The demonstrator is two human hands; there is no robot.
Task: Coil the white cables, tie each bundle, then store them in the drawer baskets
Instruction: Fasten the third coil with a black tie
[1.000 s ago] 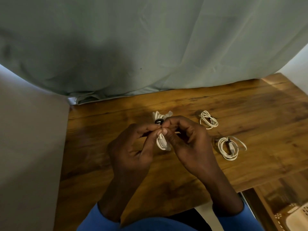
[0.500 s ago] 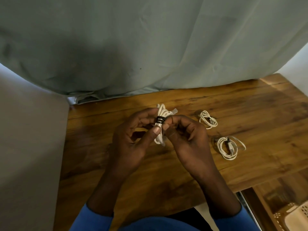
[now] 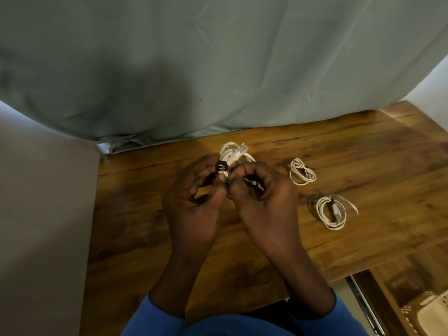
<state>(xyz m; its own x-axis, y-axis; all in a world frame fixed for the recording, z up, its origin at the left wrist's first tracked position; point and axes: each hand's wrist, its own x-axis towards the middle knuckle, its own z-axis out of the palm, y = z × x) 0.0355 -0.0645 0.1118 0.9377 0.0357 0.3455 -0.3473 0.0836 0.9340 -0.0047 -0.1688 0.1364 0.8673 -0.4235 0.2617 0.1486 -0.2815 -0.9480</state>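
Above the wooden table I hold a coiled white cable with a clear plug end sticking up. A black tie wraps around the bundle. My left hand pinches the bundle at the tie. My right hand grips the bundle from the right, fingertips meeting the left thumb. The lower part of the bundle is hidden behind my fingers. Two more coiled white cables lie on the table to the right: a small one and a larger one, each with a dark tie.
A grey-green curtain hangs over the table's far edge. A grey panel stands at the left. At the lower right an open drawer holds a white perforated basket.
The bundle has been turned in my hands and raised a little, so its plug end now points up and to the right. The two cables on the table lie unchanged.
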